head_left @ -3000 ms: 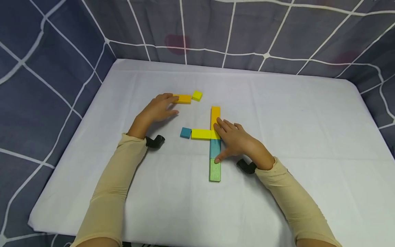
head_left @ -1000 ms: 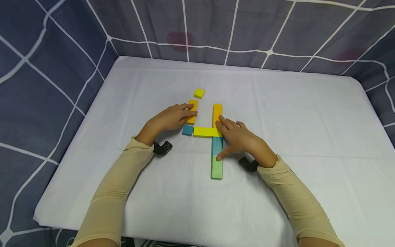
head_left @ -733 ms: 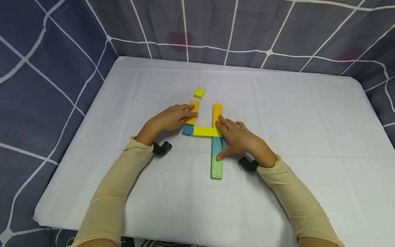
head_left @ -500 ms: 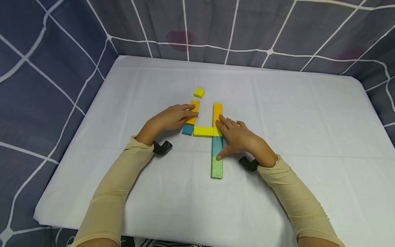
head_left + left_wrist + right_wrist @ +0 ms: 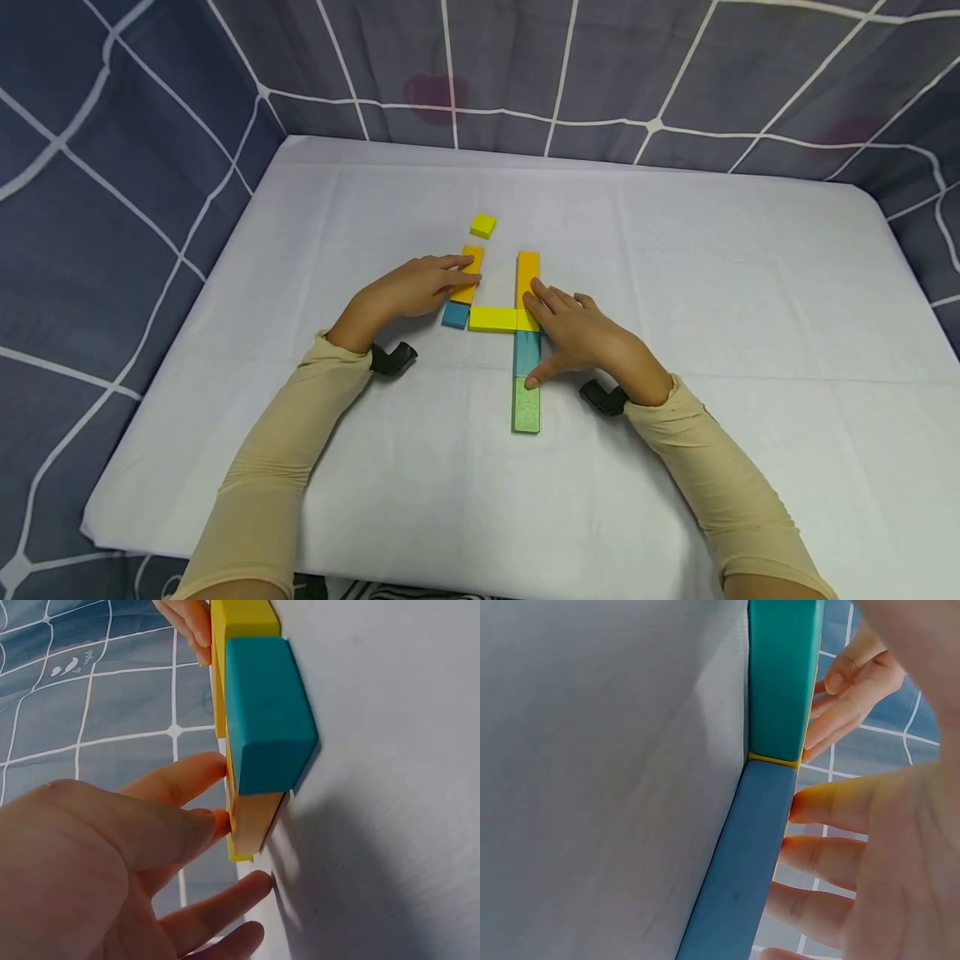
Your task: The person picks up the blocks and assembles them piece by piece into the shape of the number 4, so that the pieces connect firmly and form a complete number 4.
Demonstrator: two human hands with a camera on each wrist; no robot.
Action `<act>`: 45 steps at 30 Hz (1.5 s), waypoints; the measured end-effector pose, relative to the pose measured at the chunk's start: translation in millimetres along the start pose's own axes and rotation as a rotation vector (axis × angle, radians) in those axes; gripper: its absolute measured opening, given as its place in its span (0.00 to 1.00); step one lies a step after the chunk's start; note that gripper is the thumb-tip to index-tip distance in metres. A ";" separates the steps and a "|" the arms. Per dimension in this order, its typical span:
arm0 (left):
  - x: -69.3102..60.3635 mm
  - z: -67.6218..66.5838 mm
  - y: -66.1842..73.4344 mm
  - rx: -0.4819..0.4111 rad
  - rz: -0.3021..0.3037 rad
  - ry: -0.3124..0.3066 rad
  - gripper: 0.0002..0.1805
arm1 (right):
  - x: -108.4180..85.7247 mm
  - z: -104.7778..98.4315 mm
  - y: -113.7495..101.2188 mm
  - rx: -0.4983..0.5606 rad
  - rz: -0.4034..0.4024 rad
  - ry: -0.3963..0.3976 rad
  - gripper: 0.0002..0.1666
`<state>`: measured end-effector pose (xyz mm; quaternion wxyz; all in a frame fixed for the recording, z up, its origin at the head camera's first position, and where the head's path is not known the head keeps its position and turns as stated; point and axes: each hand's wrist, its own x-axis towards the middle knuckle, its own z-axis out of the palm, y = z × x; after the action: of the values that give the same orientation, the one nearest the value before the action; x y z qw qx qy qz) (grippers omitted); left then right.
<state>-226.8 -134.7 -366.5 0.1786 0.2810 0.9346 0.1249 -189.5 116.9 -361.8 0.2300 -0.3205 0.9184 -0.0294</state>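
Note:
My left hand [image 5: 412,286] lies over an orange block [image 5: 472,260]; its outstretched fingertips touch the top, as the left wrist view also shows. The slightly tilted orange block meets a small blue block [image 5: 455,315] at its near end. From the blue block a yellow bar [image 5: 492,320] runs right to a lengthwise row: an orange block [image 5: 528,271], a yellow square, a teal block [image 5: 527,353] and a green block [image 5: 527,408]. My right hand [image 5: 581,337] rests on that row with spread fingers, the thumb by the teal-green joint. The fingers partly cover the yellow square.
A small yellow block [image 5: 482,225] lies apart, behind the left orange block. White cloth covers the table [image 5: 675,483]. Dark gridded curtains [image 5: 510,75] hang behind it and on both sides. A black camera mount sits on each wrist.
Since three seconds ago, my left hand has brought the orange block nearer and right, turning it from crosswise to lengthwise. During the last second it shifted only slightly. My right hand stays put.

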 end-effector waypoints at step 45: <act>-0.1 -2.2 -5.1 -0.082 -0.015 -0.113 0.47 | 1.7 0.5 0.2 -0.001 0.013 -0.021 0.73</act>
<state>-230.0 -139.1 -366.2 0.2434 0.2730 0.9192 0.1458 -190.6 116.0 -362.9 0.2396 -0.3150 0.9180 -0.0243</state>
